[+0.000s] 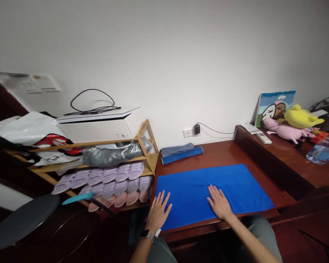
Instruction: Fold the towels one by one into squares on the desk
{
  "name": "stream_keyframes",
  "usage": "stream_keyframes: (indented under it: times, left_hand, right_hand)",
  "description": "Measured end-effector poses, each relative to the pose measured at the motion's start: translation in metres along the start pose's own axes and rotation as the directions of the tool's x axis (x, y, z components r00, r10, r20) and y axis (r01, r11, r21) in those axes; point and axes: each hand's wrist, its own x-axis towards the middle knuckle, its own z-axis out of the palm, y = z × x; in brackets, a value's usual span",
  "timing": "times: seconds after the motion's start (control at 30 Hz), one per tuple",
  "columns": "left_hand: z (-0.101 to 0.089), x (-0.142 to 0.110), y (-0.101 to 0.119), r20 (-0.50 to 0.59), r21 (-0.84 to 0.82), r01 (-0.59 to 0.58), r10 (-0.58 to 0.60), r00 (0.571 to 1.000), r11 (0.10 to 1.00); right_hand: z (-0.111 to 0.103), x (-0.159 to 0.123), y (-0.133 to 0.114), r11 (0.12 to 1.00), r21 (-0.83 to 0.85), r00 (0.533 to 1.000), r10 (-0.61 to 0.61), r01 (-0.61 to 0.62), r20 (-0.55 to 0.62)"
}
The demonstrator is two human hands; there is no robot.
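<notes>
Showing lilac slippers [109, 175] at eight o'clock, a white box [95, 130] at nine, a yellow plush toy [301, 117] at three.

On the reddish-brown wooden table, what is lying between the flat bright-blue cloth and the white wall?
Toward the left lie a folded grey-blue cloth and a folded darker blue cloth; the head view shows both.

White wall behind a reddish-brown desk [216, 155]

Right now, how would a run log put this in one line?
left hand: open on blue cloth, left edge | right hand: flat near its middle | blue cloth: spread on desk, slightly creased | behind: two folded cloths
</notes>
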Motion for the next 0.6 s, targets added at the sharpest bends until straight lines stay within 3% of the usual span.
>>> stream_keyframes:
  times: [0.17,0.23,0.3,0.37,0.43,0.5,0.6]
  left_hand:
    - [0.002,0.003,-0.004,0.027,0.000,0.003,-0.003,1.000,1.000]
    - [0.002,0.003,-0.006,0.049,0.003,0.008,-0.008,0.999,1.000]
    - [0.002,0.003,-0.010,0.066,0.007,0.004,-0.004,0.998,1.000]
    - [0.001,0.007,-0.012,0.058,0.008,-0.004,0.004,0.998,1.000]
    - [0.000,0.015,-0.012,0.025,0.007,-0.007,0.007,1.000,1.000]
    - [-0.002,0.028,-0.009,-0.008,0.002,0.002,-0.002,1.000,1.000]
    - [-0.001,0.051,-0.003,-0.003,-0.007,0.013,-0.013,1.000,1.000]
  right_hand:
    - [-0.032,-0.053,0.175,0.955,-0.159,0.968,0.242,-0.249,-0.057]
    - [-0.042,-0.074,0.224,0.924,-0.216,0.948,0.315,-0.317,-0.046]
    - [-0.052,-0.084,0.251,0.886,-0.249,0.919,0.391,-0.391,-0.051]
    - [-0.062,-0.079,0.250,0.868,-0.245,0.902,0.422,-0.432,-0.094]
    - [-0.069,-0.058,0.220,0.899,-0.204,0.919,0.363,-0.388,-0.151]
    - [-0.070,-0.025,0.166,0.956,-0.137,0.956,0.234,-0.259,-0.178]
    - [-0.060,0.027,0.064,0.999,-0.027,0.990,0.029,-0.033,-0.135]
